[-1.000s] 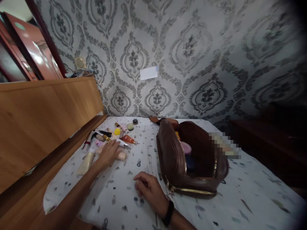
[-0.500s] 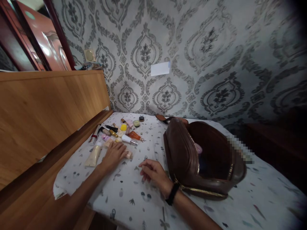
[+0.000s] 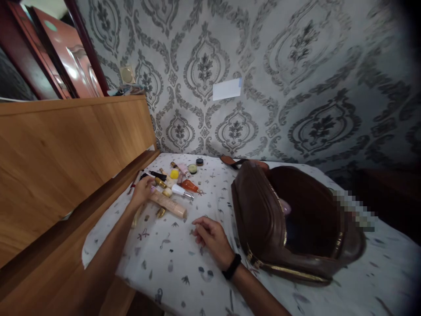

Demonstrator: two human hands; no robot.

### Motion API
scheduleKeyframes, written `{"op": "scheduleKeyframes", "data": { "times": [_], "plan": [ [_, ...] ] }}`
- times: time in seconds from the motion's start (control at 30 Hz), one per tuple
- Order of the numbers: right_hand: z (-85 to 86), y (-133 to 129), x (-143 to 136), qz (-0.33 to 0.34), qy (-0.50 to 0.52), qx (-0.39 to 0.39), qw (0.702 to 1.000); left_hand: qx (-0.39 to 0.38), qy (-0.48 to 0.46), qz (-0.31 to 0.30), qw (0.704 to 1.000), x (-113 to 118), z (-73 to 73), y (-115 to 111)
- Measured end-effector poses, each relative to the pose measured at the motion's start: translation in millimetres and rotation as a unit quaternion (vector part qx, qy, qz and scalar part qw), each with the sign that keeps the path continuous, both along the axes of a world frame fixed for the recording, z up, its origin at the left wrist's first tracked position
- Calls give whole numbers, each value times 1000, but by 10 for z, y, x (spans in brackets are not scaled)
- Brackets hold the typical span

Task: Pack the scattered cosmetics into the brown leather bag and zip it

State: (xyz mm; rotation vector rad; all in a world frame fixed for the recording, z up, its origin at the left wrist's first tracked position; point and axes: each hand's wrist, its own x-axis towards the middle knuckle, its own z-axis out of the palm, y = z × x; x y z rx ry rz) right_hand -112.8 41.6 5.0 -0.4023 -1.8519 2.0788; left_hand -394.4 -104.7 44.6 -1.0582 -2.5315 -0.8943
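Patterned wallpaper [image 3: 204, 66] backs a counter [image 3: 184, 263] laid with printed cloth, and a wood panel [image 3: 82, 140] rises along its left side. From the head view, the left hand [image 3: 142, 189] is at the near left of a loose cluster of cosmetics, its fingers bent close together; blur and the angle hide whether anything is gripped. A beige tube [image 3: 169, 205] lies aslant just beside it, with a gold tube [image 3: 160, 182], a white brush [image 3: 180, 191] and an orange bottle [image 3: 190, 186] farther in. They lie so close that a low sweep of the wrist could nudge several at once — the rounded ones might roll. The forearm passes over a pale tube [image 3: 135, 217], which a sleeveless drag could shift towards the near edge.

The right hand [image 3: 213, 239] is by the bag [image 3: 259, 210], fingers half curled; nothing shows in them, but the palm is hidden, so its hold cannot be told. The brown bag sits to the right, mouth gaping, a pink thing [image 3: 285, 206] visible inside. Its soft walls could fold inward if pushed, and the zip [image 3: 292, 271] or the dark wristband [image 3: 232, 266] might snag. Beyond, the green jar [image 3: 192, 168] and black jar [image 3: 199, 162] look steadier, being squat and flat.
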Motion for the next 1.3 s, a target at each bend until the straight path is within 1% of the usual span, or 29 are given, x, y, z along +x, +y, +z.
{"op": "scheduleKeyframes", "data": {
  "times": [0.07, 0.17, 0.3, 0.4, 0.47, 0.57, 0.77, 1.0, 1.13, 1.3],
  "plan": [
    [1, 2, -3, 2, 0, 4, 1000, -15, -12, 16, 1000, -146, 6, 32],
    [-6, -4, -9, 1, -2, 12, 1000, -42, -17, 21, 999, -208, -12, 210],
    [-6, -10, -5, -4, -5, 17, 1000, -87, -11, 11, 996, -109, -27, 582],
    [1, -5, -2, -4, -5, 15, 1000, -120, 1, 20, 993, -10, -24, 830],
    [0, 0, -4, -4, -5, 10, 1000, -143, 6, 34, 989, 39, -23, 954],
    [-11, 2, -8, -7, -3, 13, 1000, -175, 4, 56, 983, 79, -24, 1080],
    [-37, -3, -8, -4, 0, 20, 1000, -226, -9, 99, 969, 89, 25, 1190],
    [-52, -8, -3, -10, -3, 32, 999, -251, 0, 129, 959, 100, 101, 1255],
    [-57, -15, -15, -9, -6, 33, 999, -256, 2, 136, 957, 116, 109, 1275],
    [-66, -26, -31, -14, -3, 39, 999, -259, 7, 127, 958, 125, 123, 1242]
  ]
}}
